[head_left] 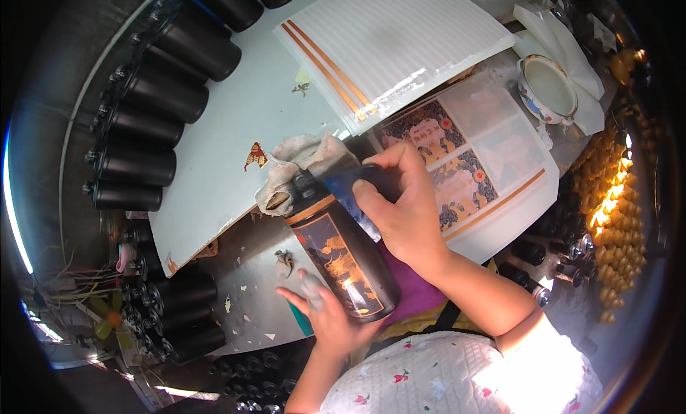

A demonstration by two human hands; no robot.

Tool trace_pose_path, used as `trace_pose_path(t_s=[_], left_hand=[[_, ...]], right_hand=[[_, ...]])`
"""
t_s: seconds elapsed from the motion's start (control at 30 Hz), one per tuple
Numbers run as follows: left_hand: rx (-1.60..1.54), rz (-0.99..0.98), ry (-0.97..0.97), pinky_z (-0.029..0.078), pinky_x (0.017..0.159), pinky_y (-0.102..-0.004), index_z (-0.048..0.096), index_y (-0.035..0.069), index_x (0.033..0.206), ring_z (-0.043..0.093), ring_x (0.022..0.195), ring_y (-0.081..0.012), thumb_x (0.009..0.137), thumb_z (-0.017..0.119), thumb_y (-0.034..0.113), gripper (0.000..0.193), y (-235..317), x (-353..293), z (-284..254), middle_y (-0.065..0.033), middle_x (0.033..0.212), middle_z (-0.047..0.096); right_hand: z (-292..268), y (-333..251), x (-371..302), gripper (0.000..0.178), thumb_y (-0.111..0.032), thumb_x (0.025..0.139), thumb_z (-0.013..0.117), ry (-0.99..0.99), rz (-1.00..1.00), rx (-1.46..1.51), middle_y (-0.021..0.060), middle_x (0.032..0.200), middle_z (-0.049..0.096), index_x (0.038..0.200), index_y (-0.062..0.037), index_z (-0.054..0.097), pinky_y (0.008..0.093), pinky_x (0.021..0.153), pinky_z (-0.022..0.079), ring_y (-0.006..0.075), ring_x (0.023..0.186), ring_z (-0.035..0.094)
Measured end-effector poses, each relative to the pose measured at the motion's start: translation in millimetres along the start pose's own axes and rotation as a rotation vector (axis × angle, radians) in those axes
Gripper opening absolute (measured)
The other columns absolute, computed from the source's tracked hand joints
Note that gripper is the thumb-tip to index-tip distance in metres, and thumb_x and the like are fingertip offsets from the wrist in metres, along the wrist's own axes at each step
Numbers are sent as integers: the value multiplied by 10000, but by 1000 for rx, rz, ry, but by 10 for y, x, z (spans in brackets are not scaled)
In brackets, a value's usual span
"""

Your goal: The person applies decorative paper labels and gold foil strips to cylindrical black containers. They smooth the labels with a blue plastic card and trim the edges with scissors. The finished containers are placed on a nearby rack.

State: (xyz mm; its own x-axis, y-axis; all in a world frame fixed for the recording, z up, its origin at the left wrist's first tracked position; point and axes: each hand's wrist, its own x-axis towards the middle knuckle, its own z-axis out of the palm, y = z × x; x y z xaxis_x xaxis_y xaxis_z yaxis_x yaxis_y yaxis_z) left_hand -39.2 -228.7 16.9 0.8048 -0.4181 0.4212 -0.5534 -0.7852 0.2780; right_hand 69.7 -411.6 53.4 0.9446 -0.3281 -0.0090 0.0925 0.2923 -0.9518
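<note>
Head view, black bottle [381, 275]: tilted between the hands — neck against a crumpled cloth [314, 154]
Left hand [334, 327]: at the bottle's base, fingers spread; cannot tell whether gripping
Right hand [401, 208]: pinching a blue flat piece [341, 188] — over bottle's upper side

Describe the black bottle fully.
The bottle is a glossy dark cylinder with a gold shoulder band and a gold-bordered panel of gold decoration with a red spot. It is tilted, neck by the rumpled cloth, base toward the person. The left hand supports the base; the right hand holds a blue piece near the shoulder.
</note>
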Motion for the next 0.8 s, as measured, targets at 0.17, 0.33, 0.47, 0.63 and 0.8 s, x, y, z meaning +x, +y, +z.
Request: trace_pose_path(t_s=[0.17,0.33,0.47,0.63,0.8], left_hand=[[312,75,-53,-134,1049,-766,428,-10,1453,199,1486,-438,743,656,745,1061,86,9,-47,-106,1488,478],[108,-72,16,-122,1048,-772,382,-26,1477,236,1450,-499,780,604,762,1075,-48,-165,-10,-108,1452,516],[295,142,50,-96,1047,-784,337,-37,1499,267,1415,-557,806,616,725,1066,84,103,-66,-142,1450,509],[177,-10,78,-123,1057,-760,390,-25,1477,286,1423,-528,812,619,708,1016,-34,-136,30,-161,1415,541],[169,-98,32,-124,1063,-750,373,-29,1488,325,1409,-515,800,654,673,1022,73,-46,7,-149,1362,583]], right_hand=[[-33,86,22,213,-26,838,673,29,-52,-61,77,912,534,991,3,527,290,765,468,133,820,535],[-44,25,27,212,-29,834,672,23,6,-4,86,935,523,986,-2,527,295,782,463,145,844,533],[-38,29,27,206,-36,839,669,27,-11,-42,84,943,514,985,-4,527,292,782,461,139,843,529],[-55,113,43,213,-40,837,671,33,4,-43,82,926,524,993,-3,531,288,780,457,138,844,530],[-5,0,0,216,-38,830,673,10,-29,-10,80,900,539,994,-1,537,288,770,458,140,827,532]])
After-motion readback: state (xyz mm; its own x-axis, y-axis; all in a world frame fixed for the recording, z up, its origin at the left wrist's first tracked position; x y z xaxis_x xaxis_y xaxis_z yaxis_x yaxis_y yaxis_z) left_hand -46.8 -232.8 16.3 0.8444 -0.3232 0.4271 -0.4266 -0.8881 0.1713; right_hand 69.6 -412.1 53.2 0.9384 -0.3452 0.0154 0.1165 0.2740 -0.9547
